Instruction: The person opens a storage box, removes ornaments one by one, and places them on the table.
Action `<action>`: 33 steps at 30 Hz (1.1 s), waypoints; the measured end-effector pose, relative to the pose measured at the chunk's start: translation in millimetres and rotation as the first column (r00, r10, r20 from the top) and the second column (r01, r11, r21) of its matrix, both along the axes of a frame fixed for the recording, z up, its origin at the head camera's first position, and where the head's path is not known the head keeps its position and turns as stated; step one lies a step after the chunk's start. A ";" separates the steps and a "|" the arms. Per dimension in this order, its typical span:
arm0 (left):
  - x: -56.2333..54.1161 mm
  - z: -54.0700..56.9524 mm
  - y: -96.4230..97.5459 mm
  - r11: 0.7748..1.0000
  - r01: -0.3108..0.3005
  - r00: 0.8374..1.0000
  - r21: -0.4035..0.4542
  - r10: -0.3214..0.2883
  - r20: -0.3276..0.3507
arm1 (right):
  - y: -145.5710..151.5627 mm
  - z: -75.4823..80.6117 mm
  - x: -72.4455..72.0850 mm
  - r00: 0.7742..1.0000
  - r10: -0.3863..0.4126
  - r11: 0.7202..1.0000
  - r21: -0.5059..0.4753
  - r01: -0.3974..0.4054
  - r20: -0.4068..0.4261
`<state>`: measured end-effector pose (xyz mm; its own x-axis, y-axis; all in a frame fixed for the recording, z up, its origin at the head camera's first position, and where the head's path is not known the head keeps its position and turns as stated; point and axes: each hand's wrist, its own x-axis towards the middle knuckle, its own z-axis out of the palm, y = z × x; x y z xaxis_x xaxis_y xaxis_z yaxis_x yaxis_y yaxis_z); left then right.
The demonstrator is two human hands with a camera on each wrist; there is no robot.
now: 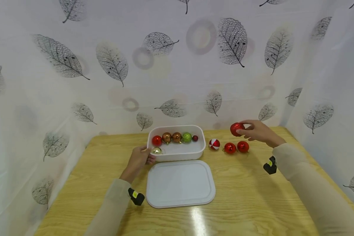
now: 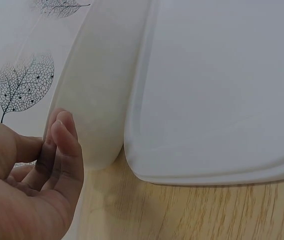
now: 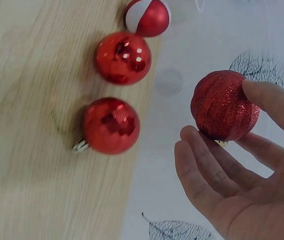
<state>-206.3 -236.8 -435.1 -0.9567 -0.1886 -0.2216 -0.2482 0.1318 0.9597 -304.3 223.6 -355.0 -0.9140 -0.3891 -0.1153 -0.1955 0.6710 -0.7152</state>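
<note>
My right hand (image 1: pixel 258 132) pinches a glittery red Christmas bauble (image 3: pixel 225 105) between thumb and fingers, raised above the table. Under it lie two shiny red baubles (image 1: pixel 230 148) and a red-and-white one (image 1: pixel 214 144). With thumb and curled fingers, my left hand (image 1: pixel 138 160) grips the near left corner of a white plastic box (image 1: pixel 180 157). Inside the box, a red bauble (image 1: pixel 157 140), two copper ones (image 1: pixel 167 137), a green one (image 1: pixel 187 137) and a small dark red one (image 1: pixel 195 138) line the back. A pale gold bauble (image 1: pixel 156 150) sits at the front left.
A white lid (image 1: pixel 181 183) lies flat on the wooden table (image 1: pixel 242 203), just in front of the box. Leaf-patterned white curtains (image 1: pixel 177 82) close in the back and both sides of the table.
</note>
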 end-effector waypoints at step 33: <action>1.4 2.9 -2.0 1.000 0.026 1.000 -0.003 -0.026 0.006 | 80.9 -48.0 30.0 0.975 -0.052 0.998 -0.023 0.059 0.215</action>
<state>-204.9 -238.9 -432.2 -0.9601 -0.1641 -0.2265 -0.2502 0.1413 0.9578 -274.3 304.5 -403.0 -0.8895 -0.3446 -0.3000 0.0015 0.6545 -0.7560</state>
